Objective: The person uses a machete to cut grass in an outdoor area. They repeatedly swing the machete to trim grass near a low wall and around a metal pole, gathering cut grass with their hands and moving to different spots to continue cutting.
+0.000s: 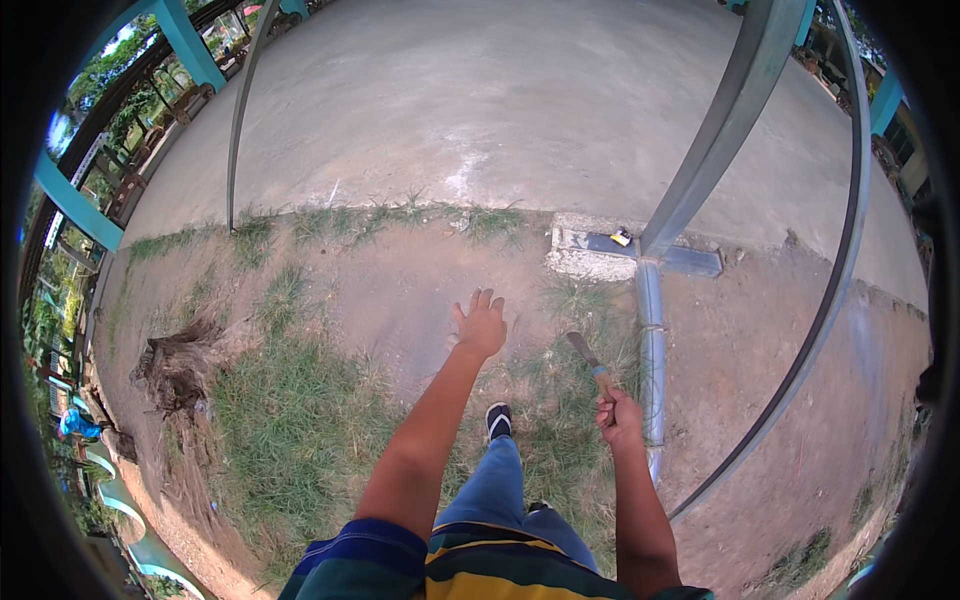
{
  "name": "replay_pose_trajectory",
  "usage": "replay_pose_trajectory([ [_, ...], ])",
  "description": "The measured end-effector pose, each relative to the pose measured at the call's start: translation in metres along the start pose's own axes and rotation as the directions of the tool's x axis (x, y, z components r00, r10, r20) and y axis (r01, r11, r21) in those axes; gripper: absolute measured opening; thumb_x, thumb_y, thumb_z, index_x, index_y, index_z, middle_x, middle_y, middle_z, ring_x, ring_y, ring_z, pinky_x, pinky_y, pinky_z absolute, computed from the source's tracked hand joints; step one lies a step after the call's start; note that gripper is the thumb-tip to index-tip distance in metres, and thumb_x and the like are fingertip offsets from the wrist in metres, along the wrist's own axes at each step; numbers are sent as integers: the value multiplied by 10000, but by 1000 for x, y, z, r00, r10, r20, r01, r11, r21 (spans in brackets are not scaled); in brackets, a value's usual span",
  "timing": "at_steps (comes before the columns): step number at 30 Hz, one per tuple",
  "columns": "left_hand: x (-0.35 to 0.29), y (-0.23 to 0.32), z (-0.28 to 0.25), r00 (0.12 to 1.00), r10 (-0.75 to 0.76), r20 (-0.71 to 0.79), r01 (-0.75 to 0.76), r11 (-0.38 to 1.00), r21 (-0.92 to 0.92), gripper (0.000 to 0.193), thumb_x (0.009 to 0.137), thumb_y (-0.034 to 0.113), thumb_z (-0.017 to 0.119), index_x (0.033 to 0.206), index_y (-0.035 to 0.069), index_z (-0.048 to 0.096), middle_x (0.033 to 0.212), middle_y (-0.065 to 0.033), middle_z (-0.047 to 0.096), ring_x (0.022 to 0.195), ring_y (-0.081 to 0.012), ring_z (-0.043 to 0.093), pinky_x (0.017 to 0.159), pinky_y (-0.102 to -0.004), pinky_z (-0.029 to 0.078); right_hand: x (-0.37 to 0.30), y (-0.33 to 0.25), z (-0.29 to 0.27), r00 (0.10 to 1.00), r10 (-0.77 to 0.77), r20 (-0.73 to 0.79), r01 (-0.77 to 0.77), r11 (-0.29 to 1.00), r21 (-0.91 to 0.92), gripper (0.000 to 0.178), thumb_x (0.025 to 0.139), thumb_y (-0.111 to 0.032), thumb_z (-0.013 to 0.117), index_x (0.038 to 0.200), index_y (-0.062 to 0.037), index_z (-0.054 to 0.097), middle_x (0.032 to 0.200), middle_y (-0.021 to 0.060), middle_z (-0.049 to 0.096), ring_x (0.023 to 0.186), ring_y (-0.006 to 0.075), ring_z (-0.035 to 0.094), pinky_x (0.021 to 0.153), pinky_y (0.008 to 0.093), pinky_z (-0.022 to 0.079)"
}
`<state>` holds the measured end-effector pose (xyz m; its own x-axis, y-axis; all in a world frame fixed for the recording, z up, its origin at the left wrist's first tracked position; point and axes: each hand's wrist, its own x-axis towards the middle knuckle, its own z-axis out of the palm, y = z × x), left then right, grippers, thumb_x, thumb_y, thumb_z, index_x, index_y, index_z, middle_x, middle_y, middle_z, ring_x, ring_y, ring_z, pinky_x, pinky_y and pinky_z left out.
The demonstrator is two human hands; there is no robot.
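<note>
My left hand point(482, 325) reaches out over the bare dirt, fingers spread, and nothing shows in it. In my right hand point(620, 416) is a knife point(588, 357) with a wooden handle and a short, wide, dark blade, gripped by the handle. Its blade points up and to the left, above thin grass point(545, 375). A grey pipe point(652, 370) runs along the ground just right of the knife, apart from it.
A grey metal post point(715, 130) stands by a concrete footing point(590, 262) with a small yellow-and-black object point(621, 238) on it. A curved dark bar point(815, 330) arches on the right. At left are thick grass point(300, 410) and a tree stump point(178, 368). Beyond lies a concrete slab point(480, 110).
</note>
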<state>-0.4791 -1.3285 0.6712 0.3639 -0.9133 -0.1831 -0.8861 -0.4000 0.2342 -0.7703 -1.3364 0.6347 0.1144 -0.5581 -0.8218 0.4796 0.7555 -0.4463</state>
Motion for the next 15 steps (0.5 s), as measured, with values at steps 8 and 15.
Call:
replay_pose_trajectory([
  [8,124,39,34,970,121,213,-122,993,-8,447,820,149,489,1262,102,446,1389,-94,309,1340,-255,211,1025,-598,144,80,-51,38,977,-93,-191,72,991,-113,149,827,-130,576,833,17,559,589,80,522,407,102,434,336,225,343],
  [15,193,56,89,955,157,253,-164,986,6,493,809,186,554,1277,104,421,1386,-93,302,1337,-255,216,1024,-589,157,166,-84,41,932,-322,-164,197,833,-516,187,782,-129,613,823,53,603,515,58,508,380,107,443,335,242,343],
])
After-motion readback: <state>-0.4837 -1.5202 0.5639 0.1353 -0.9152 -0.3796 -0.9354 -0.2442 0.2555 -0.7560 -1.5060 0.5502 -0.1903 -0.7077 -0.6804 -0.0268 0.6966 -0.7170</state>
